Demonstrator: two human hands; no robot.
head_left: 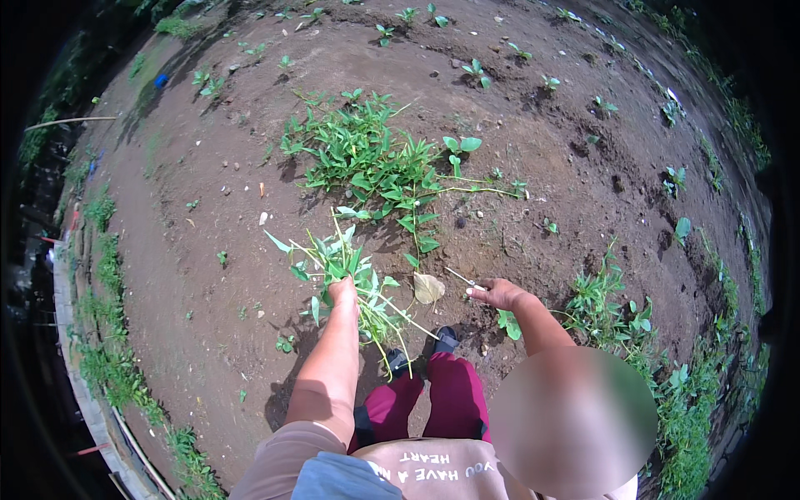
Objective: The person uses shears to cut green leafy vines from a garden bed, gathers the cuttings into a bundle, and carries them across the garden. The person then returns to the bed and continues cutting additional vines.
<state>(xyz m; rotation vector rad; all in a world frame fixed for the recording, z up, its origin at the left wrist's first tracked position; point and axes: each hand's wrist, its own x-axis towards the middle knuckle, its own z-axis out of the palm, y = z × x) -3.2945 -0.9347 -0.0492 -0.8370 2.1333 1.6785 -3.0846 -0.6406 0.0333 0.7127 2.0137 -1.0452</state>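
Observation:
My left hand [342, 292] is closed around a loose bunch of cut leafy vines [333, 260], whose pale stems trail down over my shoes. Off to the right, my right hand [500, 295] pinches a thin, pale, stick-like piece [458, 276]; whether it is a stem or a slim tool is too small to tell. Between the two hands a dry tan leaf [429, 288] lies on the soil. Just beyond them spreads a low patch of green leafy vines [358, 154], with one runner stretching to the right.
Brown soil [225, 283] surrounds me, dotted with small seedlings [475, 71] in the far part. Weeds [612, 304] grow thickly along the right side. A pale border edge [83, 379] runs along the left. My shoes [446, 337] stand close below the bunch.

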